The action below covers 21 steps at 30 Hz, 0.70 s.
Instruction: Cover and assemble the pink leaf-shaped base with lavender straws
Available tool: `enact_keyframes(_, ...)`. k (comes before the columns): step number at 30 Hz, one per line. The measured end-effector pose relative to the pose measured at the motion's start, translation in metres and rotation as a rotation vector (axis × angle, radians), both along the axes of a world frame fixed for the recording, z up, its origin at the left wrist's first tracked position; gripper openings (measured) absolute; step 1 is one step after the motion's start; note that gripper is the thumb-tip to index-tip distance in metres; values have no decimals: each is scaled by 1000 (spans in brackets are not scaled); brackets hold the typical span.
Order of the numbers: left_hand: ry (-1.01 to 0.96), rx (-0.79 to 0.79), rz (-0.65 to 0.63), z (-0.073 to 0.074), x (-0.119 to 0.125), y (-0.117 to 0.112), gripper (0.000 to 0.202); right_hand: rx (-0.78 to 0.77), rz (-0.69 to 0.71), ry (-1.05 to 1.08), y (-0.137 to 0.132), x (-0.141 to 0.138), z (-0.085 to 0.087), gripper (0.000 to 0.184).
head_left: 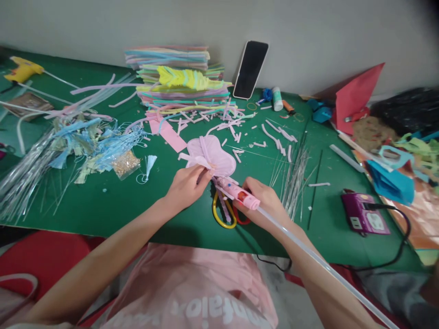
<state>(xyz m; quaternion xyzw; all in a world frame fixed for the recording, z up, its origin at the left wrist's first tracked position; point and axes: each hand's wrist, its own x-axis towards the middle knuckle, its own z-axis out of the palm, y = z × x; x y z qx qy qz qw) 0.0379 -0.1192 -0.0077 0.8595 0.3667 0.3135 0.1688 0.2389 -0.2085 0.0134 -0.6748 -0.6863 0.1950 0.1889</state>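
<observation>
In the head view, my left hand (pixel 187 188) pinches the near edge of a lilac, rounded-lobed craft piece (pixel 224 157), with a pale strip at the fingertips. My right hand (pixel 265 201) is wrapped round a pink hot glue gun (pixel 236 191); a long clear glue stick (pixel 308 252) runs from its back end over my right forearm. The gun's tip points toward the near edge of the lilac piece, but whether they touch is unclear. Beneath the gun lie scissors (pixel 219 218) with yellow and red handles, partly hidden.
Bundles of pipe cleaners (pixel 178 59) and a leaning phone (pixel 251 68) stand along the wall. Blue tassels (pixel 120 141) and a bag of beads (pixel 126 165) lie left, near a yellow glue gun (pixel 25 71). Wires (pixel 297 178) and a purple corded box (pixel 365 212) lie right.
</observation>
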Motion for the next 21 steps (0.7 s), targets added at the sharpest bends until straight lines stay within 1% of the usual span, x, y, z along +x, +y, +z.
enact_keyframes(6,5,-24,-9,1,0,1,34,-29,-11,2,6,1,5,21)
enact_keyframes(11,-1,-48,0,1,0,1,36,-53,-13,10,12,0,10,22)
enact_keyframes(17,-12,-38,-4,2,0,1,33,-82,-42,-22,12,-1,13,23)
enact_keyframes(21,-7,-31,-11,2,0,1,34,-112,-22,-31,13,-1,14,23)
